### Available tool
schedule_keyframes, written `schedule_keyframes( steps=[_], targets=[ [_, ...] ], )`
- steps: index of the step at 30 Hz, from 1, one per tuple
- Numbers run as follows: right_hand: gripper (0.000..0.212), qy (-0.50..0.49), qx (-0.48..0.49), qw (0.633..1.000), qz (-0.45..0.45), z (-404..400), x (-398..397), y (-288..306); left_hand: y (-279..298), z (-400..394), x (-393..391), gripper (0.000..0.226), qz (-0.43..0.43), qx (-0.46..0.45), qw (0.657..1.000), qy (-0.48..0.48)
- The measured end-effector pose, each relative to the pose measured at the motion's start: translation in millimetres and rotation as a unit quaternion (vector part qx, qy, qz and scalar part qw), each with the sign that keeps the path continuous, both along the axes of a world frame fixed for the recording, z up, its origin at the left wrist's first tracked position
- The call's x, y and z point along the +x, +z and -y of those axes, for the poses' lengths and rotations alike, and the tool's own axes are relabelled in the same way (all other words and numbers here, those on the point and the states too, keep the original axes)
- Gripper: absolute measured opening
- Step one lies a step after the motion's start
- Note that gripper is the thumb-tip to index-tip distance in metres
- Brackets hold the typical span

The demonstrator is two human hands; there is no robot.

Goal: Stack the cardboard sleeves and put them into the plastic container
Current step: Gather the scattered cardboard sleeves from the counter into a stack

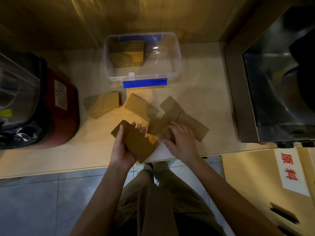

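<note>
- Stacking underway: left hand [121,147] grips a sleeve stack [134,142]; right hand [180,138] presses, fingers spread, on loose sleeves [172,108], frame centre.
- Next move likely: gather these, then fill the container [177,53], upper centre.

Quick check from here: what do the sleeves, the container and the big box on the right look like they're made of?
Sleeves: brown cardboard, matte; the flat, creased faces suggest it. Container: clear, glossy plastic; a stack inside shows through the wall, and the latches look like opaque blue plastic. Box on the right: likely brushed metal, grey with soft reflections, though the dim light leaves that open.
</note>
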State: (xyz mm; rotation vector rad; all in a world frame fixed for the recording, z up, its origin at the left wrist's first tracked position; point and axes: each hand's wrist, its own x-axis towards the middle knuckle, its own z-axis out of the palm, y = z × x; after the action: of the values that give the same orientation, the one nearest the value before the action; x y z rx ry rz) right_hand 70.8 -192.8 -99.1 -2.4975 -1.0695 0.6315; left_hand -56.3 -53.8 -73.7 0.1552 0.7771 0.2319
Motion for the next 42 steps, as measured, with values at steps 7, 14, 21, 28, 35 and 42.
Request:
schedule_keyframes(
  steps=[7, 14, 21, 28, 35, 42],
  targets=[
    [0.055, -0.141, -0.003, 0.99, 0.012, 40, 34, 4, 2, 8, 20, 0.069, -0.01, -0.015, 0.999, -0.04],
    [0.056, -0.151, -0.049, 0.987, -0.003, 51, 42, -7, 1, 13, 34, 0.058, 0.004, -0.003, 0.998, -0.062],
    [0.061, -0.145, -0.073, 0.987, -0.001, 51, 42, -11, 0, 15, 36, 0.064, 0.009, -0.004, 0.997, -0.075],
    [0.07, -0.127, -0.081, 0.989, -0.011, 51, 54, -7, 2, 14, 35, 0.067, 0.007, 0.0, 0.997, -0.076],
    [0.073, -0.163, 0.088, 0.981, -0.059, 20, 39, 48, 10, 11, 37, 0.07, 0.01, -0.005, 0.998, -0.054],
    [0.064, -0.122, 0.156, 0.971, -0.133, -28, -5, 83, 17, 13, 33, 0.072, 0.033, 0.065, 0.996, -0.057]
  ],
)
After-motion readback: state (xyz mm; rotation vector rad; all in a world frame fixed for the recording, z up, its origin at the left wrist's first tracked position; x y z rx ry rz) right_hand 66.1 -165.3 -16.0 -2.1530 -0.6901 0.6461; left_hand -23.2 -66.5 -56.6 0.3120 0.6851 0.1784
